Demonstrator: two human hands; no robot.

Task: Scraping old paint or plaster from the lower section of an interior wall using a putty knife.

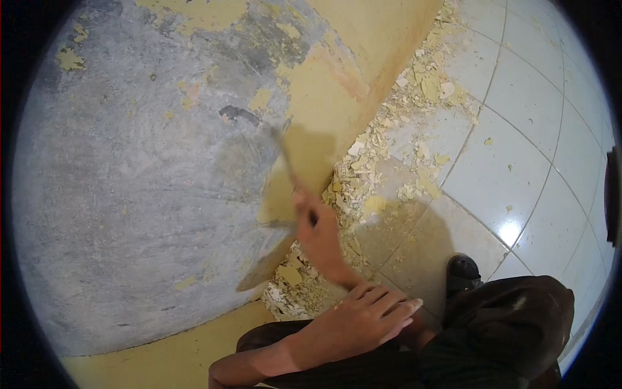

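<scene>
My right hand [313, 219] is closed around a narrow scraper-like hand tool [287, 160], blurred, whose far end meets the wall where bare grey plaster borders yellow paint. Part of its dark handle shows in the fist. Across my right forearm lies my left hand [362, 318], palm down, fingers slightly apart, with no object visible in it. The wall [146, 146] is mostly stripped to grey, with scattered yellow flecks. A yellow painted strip [311, 107] remains beside the floor edge, partly under the shadow of the hand and tool.
Peeled paint flakes [359, 170] are heaped along the foot of the wall and scattered over the pale floor tiles [500, 141]. My bent knee [525, 311] and dark sandal [464, 272] are at the lower right. A dark object [611, 197] stands at the right rim.
</scene>
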